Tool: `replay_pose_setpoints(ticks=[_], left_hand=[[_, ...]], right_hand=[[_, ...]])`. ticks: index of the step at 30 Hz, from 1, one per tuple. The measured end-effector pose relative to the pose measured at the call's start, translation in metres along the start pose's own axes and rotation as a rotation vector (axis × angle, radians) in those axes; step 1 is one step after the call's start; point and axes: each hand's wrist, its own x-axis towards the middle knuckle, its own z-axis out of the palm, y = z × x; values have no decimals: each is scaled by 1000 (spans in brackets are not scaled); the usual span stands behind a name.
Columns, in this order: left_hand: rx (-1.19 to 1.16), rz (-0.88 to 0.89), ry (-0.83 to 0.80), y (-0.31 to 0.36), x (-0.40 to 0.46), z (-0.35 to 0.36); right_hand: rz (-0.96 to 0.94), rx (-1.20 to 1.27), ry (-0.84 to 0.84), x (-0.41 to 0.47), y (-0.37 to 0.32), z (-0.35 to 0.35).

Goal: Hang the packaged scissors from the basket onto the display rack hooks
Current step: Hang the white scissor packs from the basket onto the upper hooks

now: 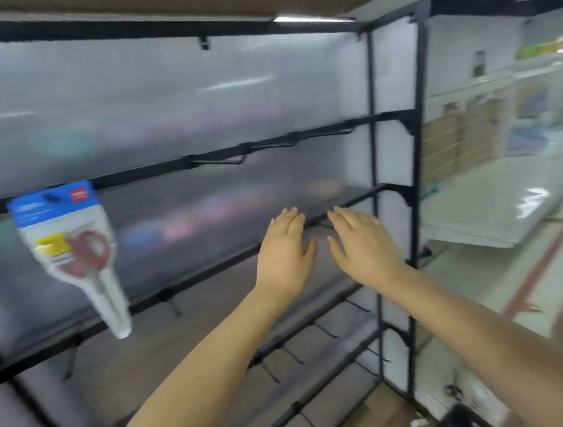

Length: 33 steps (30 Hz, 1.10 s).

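Hung already on a hook of the display rack (399, 126), at the left of the second rail: one packaged scissors (71, 254), tilted, blue card header on top, red handles behind clear plastic; judged light and flat, stiff at the card, slippery over the blister, best pinched at the header just below the hang hole (blades sealed, so no cut risk); basket not clearly seen. Reached forward side by side, backs up: left hand (284, 254) and right hand (362, 246), fingers straight and loosely spread, gripping nothing, near a lower rail, well apart from the pack; contact with the rail impossible to tell through blur.
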Motion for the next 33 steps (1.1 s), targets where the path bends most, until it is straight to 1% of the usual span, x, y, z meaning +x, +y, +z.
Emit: replay_pose_setpoints(ticks=[2,4,6,8,12,15,17,19,21,22,24,26,29,31,33], left_hand=[[-37,32,-85,21,4,33],[-83,75,-218,62,11,89],[-74,76,-256,69,4,110],[-107,116,-342,95,-2,156],[-172,145,-547,148,-31,242],[-182,179,-690,171,-67,300],[-173,178,-795,181,-95,334],[-154,171,-904,186,-122,360],[-162,171,-963,187,-150,385],[-174,149,-1006,187,-163,396],[-182,47,-1086,181,-197,417],[-120,28,-1218,169,-230,435],[-134,-31,-1351,148,-279,463],[-127,-62,-1375,141,-303,478],[-127,17,-1392,133,-324,501]], right_hand=[[47,-58,8,-26,36,-8],[175,-122,-29,-63,96,-17],[212,-137,-36,-86,115,-19],[321,-194,-81,-125,158,-24],[559,-239,-119,-220,234,-24],[687,-253,-178,-294,263,-17],[776,-264,-258,-342,273,-9],[865,-263,-374,-391,277,7],[947,-233,-489,-440,275,26],[980,-212,-548,-462,272,36],[1031,-172,-643,-502,261,54],[1078,-122,-690,-533,249,71],[1145,-75,-741,-572,237,99],[1197,-53,-763,-595,234,119],[1226,-36,-779,-614,237,141]])
